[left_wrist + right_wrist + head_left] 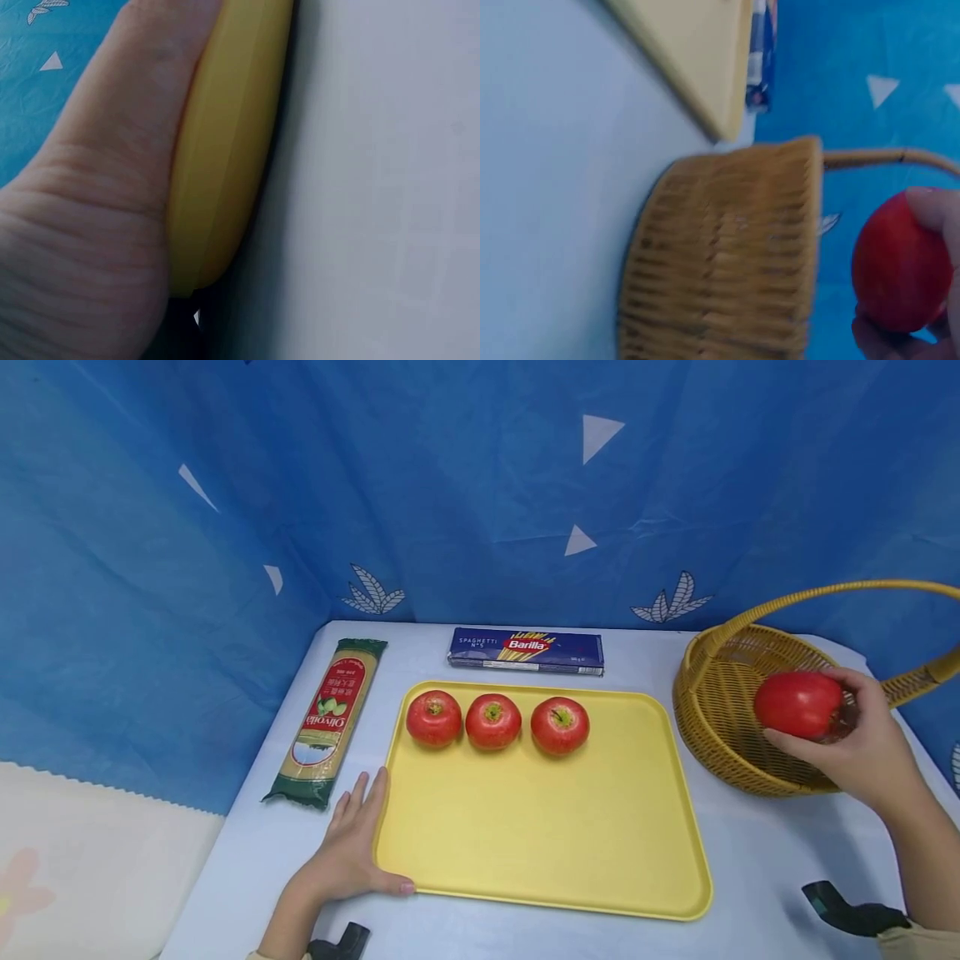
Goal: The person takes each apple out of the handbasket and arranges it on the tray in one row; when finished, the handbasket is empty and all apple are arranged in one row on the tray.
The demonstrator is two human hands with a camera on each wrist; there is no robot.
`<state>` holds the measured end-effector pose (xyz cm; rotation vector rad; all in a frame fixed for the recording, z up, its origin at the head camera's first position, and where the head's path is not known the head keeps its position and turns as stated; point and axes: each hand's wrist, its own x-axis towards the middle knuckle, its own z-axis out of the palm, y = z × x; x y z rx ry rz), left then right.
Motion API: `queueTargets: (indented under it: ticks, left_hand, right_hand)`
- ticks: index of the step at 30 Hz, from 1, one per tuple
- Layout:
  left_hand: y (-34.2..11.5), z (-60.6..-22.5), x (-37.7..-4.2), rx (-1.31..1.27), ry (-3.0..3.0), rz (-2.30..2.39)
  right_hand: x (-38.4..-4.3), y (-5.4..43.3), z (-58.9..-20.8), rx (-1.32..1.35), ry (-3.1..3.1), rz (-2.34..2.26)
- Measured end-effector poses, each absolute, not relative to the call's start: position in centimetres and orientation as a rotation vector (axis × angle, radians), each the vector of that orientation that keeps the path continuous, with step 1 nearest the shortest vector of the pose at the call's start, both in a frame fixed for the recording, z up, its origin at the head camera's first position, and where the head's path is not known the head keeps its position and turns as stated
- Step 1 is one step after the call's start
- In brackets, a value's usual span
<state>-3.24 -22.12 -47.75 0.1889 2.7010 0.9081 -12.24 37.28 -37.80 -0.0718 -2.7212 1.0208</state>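
Note:
My right hand (873,747) grips a red apple (797,703) over the opening of the wicker basket (708,745). The right wrist view shows that apple (900,262) held above the basket's rim, with thumb and fingers on opposite sides. Fingers spread, my left hand (348,852) lies against the near left corner of the yellow tray (547,835); its thumb runs along the front edge. Three red apples stand in a row near the tray's back edge: a left one (434,719), a middle one (492,722) and a right one (559,726). The hand hides part of the basket's inside.
Left of the tray lies a spaghetti packet (326,722) with green ends. A blue Barilla spaghetti box (527,650) lies behind the tray. The basket's tall arched handle (847,587) rises beside the right hand. A blue patterned cloth (480,493) hangs behind the table.

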Motion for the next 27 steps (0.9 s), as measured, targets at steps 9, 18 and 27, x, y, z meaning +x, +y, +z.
queueTargets:
  ticks: [9,18,27]
  left_hand:
    - [-22.2,-47.8,-3.2,0.18,2.701,0.909]
    - [-22.2,-48.0,-3.3,0.17,2.708,0.912]
    - [-22.2,-47.9,-3.2,0.202,2.718,0.919]
  right_hand:
    - [-11.0,33.5,-35.8,0.267,-2.489,1.179]
    - [-11.1,30.4,-34.7,0.423,-2.466,1.281]
    - [-12.1,27.5,-34.2,0.482,-2.498,1.223]
